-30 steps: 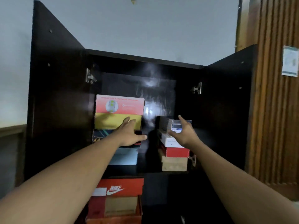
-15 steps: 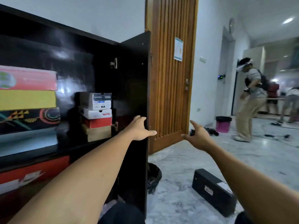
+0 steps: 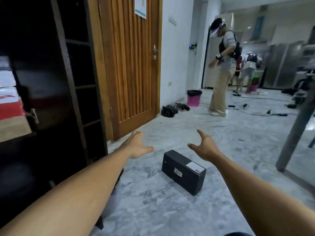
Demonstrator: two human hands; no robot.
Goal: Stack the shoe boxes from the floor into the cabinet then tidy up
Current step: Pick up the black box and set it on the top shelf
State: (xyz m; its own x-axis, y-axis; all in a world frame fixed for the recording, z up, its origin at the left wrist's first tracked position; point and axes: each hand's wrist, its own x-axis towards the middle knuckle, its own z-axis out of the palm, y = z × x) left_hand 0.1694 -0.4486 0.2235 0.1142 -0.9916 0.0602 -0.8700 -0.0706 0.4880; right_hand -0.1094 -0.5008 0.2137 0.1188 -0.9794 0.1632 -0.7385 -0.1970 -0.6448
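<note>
The view swings away from the dark wooden cabinet (image 3: 46,86), where a second ago both hands are at the stacks on the shelf, and now looks down over the grey marbled floor (image 3: 153,206). The stacked shoe boxes in white, red and tan (image 3: 8,106) sit only at the far left edge of the view, inside the cabinet. Both arms come round with the turn and now reach out low over the floor.

A black rectangular cardboard shoe box with white labels (image 3: 183,171) lies on the floor just beyond the open cabinet door, closed and on its base. The left hand (image 3: 136,147) hovers past its far left corner and the right hand (image 3: 205,148) past its far right side. Neither touches it. Each grip is wide, fingers and thumb spread, holding nothing.

The shelf work looks settled for the moment, and this box seems to be the next one to fetch. It is the only shoe box in view on the floor, so the stacking may be near its end.
</note>
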